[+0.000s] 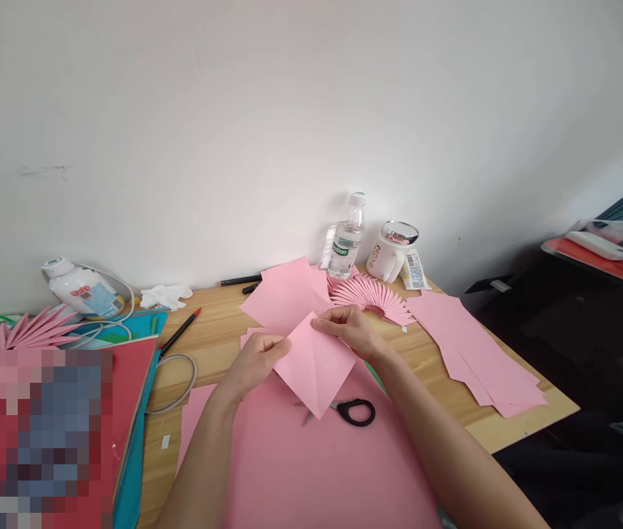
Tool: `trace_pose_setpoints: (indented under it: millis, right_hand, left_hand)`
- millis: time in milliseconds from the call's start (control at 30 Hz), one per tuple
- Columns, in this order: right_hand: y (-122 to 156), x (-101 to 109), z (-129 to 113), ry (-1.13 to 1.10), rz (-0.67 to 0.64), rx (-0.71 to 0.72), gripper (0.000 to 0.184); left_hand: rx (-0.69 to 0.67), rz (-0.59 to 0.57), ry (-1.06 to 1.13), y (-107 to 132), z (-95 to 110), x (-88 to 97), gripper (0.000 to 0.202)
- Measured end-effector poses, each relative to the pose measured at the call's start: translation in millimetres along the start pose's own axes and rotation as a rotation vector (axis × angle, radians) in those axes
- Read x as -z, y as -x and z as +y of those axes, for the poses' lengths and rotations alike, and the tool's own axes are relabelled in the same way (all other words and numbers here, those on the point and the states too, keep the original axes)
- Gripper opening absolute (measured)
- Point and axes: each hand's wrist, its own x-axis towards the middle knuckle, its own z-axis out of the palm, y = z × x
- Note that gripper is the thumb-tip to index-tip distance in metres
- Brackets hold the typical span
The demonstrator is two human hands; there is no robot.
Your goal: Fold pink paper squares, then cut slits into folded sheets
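Observation:
My left hand (256, 360) and my right hand (351, 330) both pinch a folded pink paper square (314, 367), held diamond-wise above the wooden table (217, 345). The left fingers grip its left corner, the right fingers its upper edge. Under it lies a large pink sheet (311, 470), with black-handled scissors (353, 411) resting on that sheet just below the paper's lower tip. More pink sheets (286, 294) lie behind the hands.
A pleated pink paper fan (369, 294), a water bottle (347, 239) and a white mug (391, 253) stand near the wall. Pink strips (477, 349) cover the right side. Red and teal card (135, 382), a red pen (179, 332), a cable (176, 382) and another fan (36, 329) lie left.

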Motion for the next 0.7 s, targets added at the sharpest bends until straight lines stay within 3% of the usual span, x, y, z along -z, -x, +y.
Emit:
trace_pose_setpoints:
  millis: [167,367,533,600,700]
  right_hand:
    - [2,-2,-6,-0.004,0.094,-0.007,0.034]
    - [5,-6,-13,-0.011,0.11,-0.02,0.032]
    - [1,5,-6,-0.087,0.173,-0.02,0.034]
    - [-3,12,-2,-0.131,0.258,-0.002,0.036]
    - [-5,13,1,-0.171,0.304,0.014,0.035]
  left_hand:
    - [-0.083,0.118,-0.051,-2,-2,-1.3,0.035]
    - [-0.124,0.193,-0.172,-4,-3,-3.2,0.032]
    - [-0.043,0.211,0.032,-1,-2,4.0,0.021]
    - [-0.064,0.323,0.142,-1,-3,10.5,0.016]
    - [-0.123,0.591,0.311,-3,-4,16.9,0.016]
